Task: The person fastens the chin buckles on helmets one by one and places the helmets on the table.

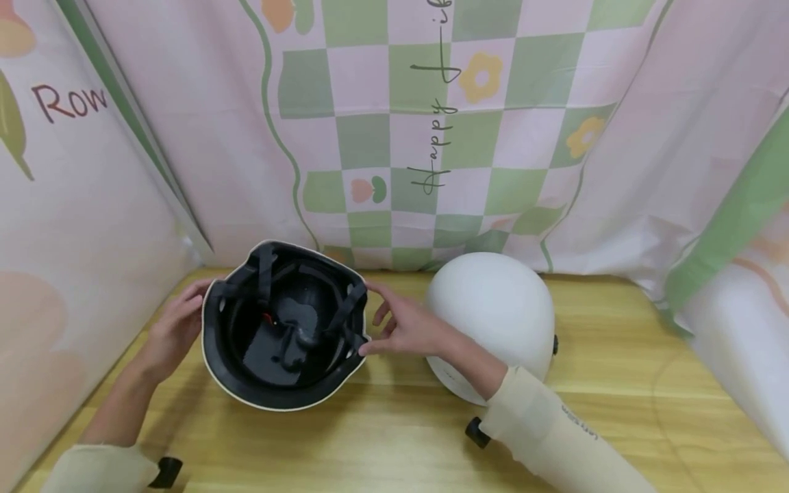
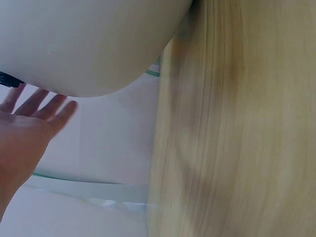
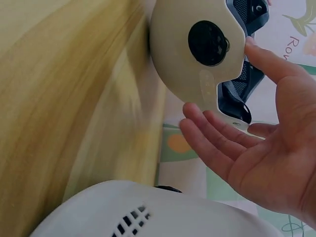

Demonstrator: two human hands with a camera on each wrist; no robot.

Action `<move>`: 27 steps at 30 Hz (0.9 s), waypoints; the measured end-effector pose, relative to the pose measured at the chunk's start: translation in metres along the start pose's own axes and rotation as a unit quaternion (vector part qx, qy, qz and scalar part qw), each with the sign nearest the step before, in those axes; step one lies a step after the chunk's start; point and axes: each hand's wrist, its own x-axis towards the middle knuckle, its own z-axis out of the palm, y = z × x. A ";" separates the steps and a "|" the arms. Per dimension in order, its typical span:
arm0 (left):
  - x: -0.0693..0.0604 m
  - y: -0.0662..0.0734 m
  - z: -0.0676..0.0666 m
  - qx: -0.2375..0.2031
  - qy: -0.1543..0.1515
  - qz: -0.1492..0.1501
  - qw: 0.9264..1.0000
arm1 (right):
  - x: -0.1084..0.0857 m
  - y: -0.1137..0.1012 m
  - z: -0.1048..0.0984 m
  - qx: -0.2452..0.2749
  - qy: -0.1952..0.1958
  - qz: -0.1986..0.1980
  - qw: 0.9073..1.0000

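An upturned helmet point(image 1: 271, 356), cream outside with a black padded lining and dark straps, has its hollow facing up. At its left side, my left hand point(image 1: 172, 335) touches the rim; in the left wrist view its fingers point(image 2: 63, 116) extend along the pale shell point(image 2: 94, 49). My right hand point(image 1: 409, 325) is at the other side, thumb and forefinger touching the rim. The right wrist view shows the thumb point(image 3: 276, 61) against the rim, other fingers spread loosely, and a dark oval patch on the helmet's shell point(image 3: 173, 54). The left thumb's contact is hidden.
A second white helmet point(image 1: 493, 301) stands dome up to the right, partly under my right forearm. Both rest on a wood-grain table point(image 1: 394, 438). Patterned curtains point(image 1: 364, 82) close off the back and sides. Black pieces point(image 1: 477, 433) hang by both cuffs.
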 end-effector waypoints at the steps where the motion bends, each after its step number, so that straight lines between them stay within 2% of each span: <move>1: 0.000 0.001 -0.001 -0.005 -0.016 0.000 1.000 | 0.000 0.000 0.001 -0.004 0.004 0.001 1.000; 3: 0.000 0.002 -0.002 -0.013 -0.042 -0.001 0.999 | 0.001 0.002 0.003 -0.005 0.009 -0.002 1.000; 5: 0.000 0.003 -0.002 -0.015 -0.053 -0.009 0.998 | 0.000 0.003 0.005 0.001 0.013 0.001 1.000; 7: -0.001 0.004 -0.002 -0.003 -0.051 -0.019 0.999 | 0.000 0.004 0.007 0.010 0.014 0.003 1.000; 12: 0.000 0.004 0.002 0.026 -0.033 -0.015 0.999 | 0.001 0.007 0.014 0.014 0.015 0.023 1.000; 15: 0.000 0.003 0.003 0.043 -0.035 -0.012 0.998 | 0.000 0.010 0.018 0.009 0.008 0.036 0.999; 19: 0.002 0.004 0.003 0.062 -0.044 -0.019 0.997 | -0.002 0.013 0.023 0.010 -0.003 0.032 0.999; 24: 0.003 0.008 0.002 0.058 -0.050 -0.046 0.996 | -0.002 0.013 0.026 0.021 -0.025 0.036 0.999; 27: 0.003 0.010 0.002 0.054 -0.044 -0.046 0.997 | -0.001 0.013 0.027 0.015 -0.039 0.040 0.998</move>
